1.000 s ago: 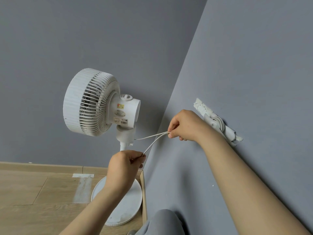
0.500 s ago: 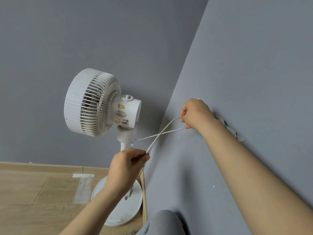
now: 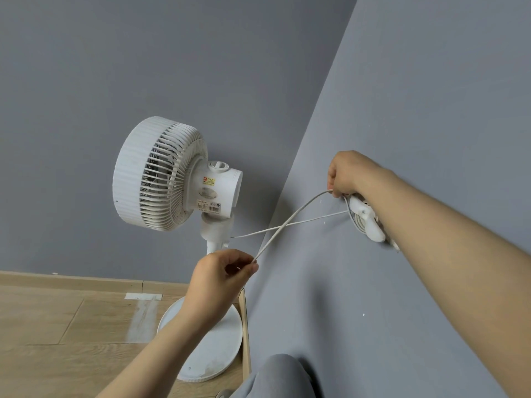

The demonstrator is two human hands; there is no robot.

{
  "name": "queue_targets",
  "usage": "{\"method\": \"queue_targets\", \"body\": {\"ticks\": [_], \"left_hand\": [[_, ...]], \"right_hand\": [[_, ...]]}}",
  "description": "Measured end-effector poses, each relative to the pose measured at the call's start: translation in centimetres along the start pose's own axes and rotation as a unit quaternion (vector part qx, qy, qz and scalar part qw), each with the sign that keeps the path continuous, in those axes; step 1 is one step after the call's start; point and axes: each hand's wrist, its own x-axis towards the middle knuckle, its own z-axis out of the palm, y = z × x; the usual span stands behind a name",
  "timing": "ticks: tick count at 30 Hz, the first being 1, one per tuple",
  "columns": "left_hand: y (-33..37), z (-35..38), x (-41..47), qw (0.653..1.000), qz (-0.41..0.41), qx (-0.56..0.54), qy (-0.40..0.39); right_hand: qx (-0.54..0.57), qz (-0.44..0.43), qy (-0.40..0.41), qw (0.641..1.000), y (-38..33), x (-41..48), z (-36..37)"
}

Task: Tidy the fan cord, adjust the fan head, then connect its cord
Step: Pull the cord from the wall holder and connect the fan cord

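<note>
A white plastic pedestal fan with a round ribbed head [image 3: 161,179] stands in the corner of the room, its grille turned to the left and its round flat base [image 3: 207,354] on the floor. In front of the fan's pole, the left hand [image 3: 218,280] pinches a thin white cord [image 3: 278,227] between thumb and forefinger. From there the cord climbs rightward, away from the fan, to the right hand [image 3: 349,175], whose curled fingers grip it against the right-hand wall. A second strand leaves the fan's neck and crosses the first one between the two hands, which are held well apart. That strand ends at a white plastic wall fitting [image 3: 367,222] just below the right hand, with loops of cord wound at it.

Left of the fan's base lies a pale wooden plank floor [image 3: 57,326] with a strip of whitish tape [image 3: 142,314] stuck across it, and a wooden skirting board [image 3: 86,282] runs behind. Plain grey walls [image 3: 258,67] meet in the corner behind the fan. Right of the base, at the bottom edge, a grey-clothed knee [image 3: 278,374] pokes into view.
</note>
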Motion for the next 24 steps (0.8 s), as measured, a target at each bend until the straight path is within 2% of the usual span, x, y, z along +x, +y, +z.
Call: {"method": "queue_targets", "body": {"ticks": [7,12,18,24], "left_hand": [[1.1,0.1,-0.1,1.0,0.028,0.002,-0.005],[1.8,-0.1,-0.3,0.999,0.029,-0.016,0.003],[2.2,-0.5,-0.4,0.999,0.034,-0.022,0.018],[2.5,-0.7,-1.1,0.999,0.041,-0.021,0.014]], "right_hand": [[-0.052,0.036,0.065,0.996,0.4,-0.2,-1.1],[-0.058,0.088,0.041,0.994,0.8,-1.1,-3.0],[0.08,0.121,-0.088,0.985,2.0,-2.0,-4.4],[0.168,0.126,-0.059,0.976,3.2,-4.0,-3.5]]}}
